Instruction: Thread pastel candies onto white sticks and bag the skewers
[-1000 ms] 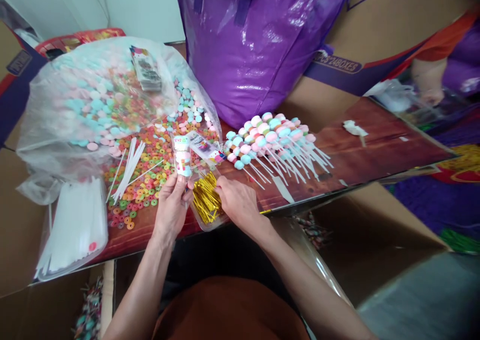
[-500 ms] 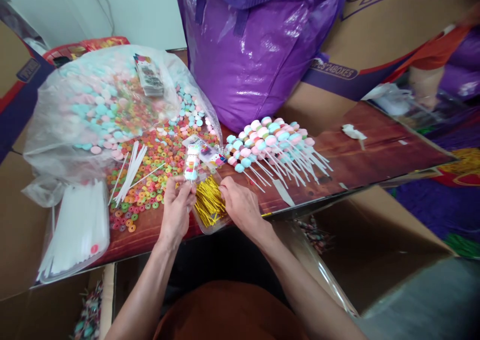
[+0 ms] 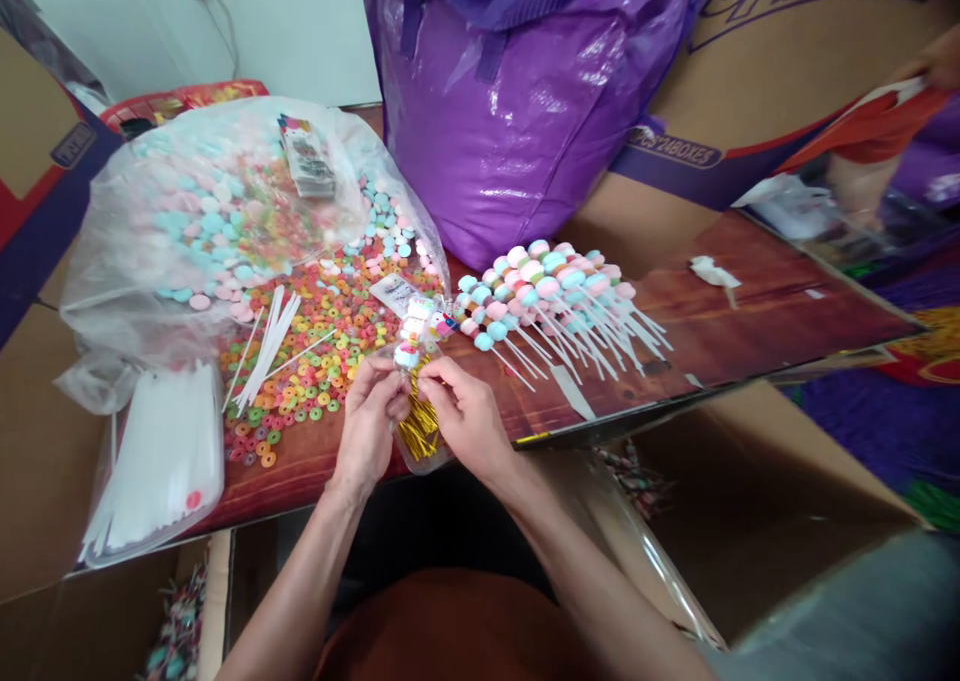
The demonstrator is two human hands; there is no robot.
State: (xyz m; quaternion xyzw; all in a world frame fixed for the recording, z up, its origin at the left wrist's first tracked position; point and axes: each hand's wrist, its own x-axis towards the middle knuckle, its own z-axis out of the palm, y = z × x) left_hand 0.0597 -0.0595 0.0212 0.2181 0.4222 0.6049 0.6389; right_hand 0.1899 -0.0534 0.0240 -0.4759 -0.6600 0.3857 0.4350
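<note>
My left hand (image 3: 373,416) is closed around the lower end of a candy skewer (image 3: 412,336) in a clear wrapper, held upright. My right hand (image 3: 466,406) pinches close beside the wrapper's neck; whatever lies between its fingertips is too small to make out. Below both hands, a clear plastic tray (image 3: 427,466) holds gold twist ties (image 3: 421,429). A stack of printed clear bags (image 3: 399,293) lies just behind the wrapped skewer. To the right is a pile of candy skewers (image 3: 544,286) on white sticks.
Ring candies (image 3: 319,356) spread at left, beside loose white sticks (image 3: 271,346) and a tray of sticks (image 3: 161,451). A large clear bag (image 3: 112,231) of candies stands behind. A purple bag (image 3: 517,131) and cardboard boxes (image 3: 795,51) border the table. Another person's arm (image 3: 862,186) is at far right.
My right hand has left the gold twist ties and come up to the wrapped skewer's neck. My left hand has shifted slightly right with the skewer, over the tray.
</note>
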